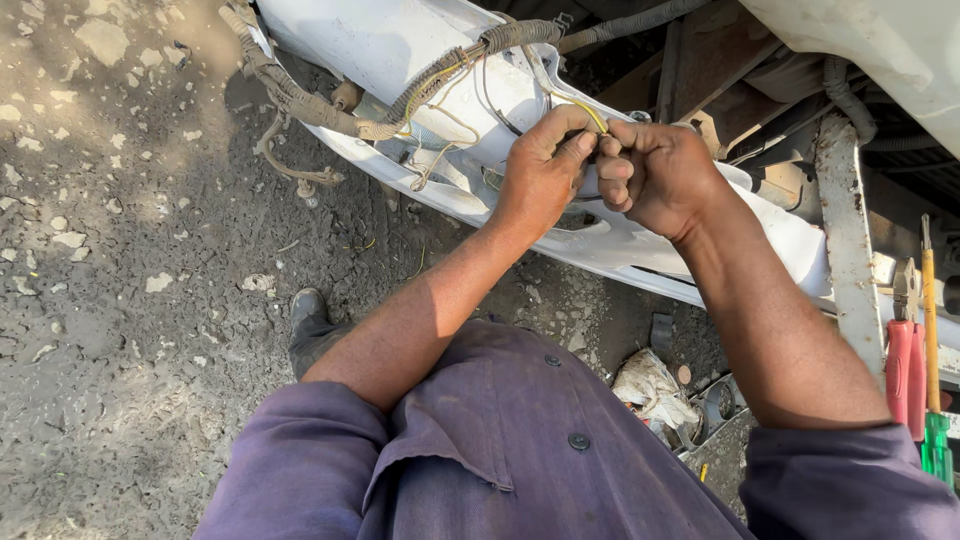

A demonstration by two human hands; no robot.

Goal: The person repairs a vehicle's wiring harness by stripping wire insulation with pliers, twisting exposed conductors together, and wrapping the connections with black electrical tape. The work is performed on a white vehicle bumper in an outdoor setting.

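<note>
My left hand (543,168) and my right hand (652,172) meet over a white vehicle body panel (380,45), fingertips pinched together on a thin yellow wire (590,113). The wire runs out of a dirty wrapped wiring harness (430,85) that lies across the panel. Both fists are closed tight around the wire end, which is mostly hidden between the fingers. My purple sleeves fill the bottom of the view.
Red-handled pliers (905,360) and a screwdriver with a green-and-yellow handle (932,400) rest at the right edge. A crumpled rag (650,390) and my shoe (312,325) lie on oily, gravelly ground. Dark hoses (845,95) and a metal bracket (848,240) sit at right.
</note>
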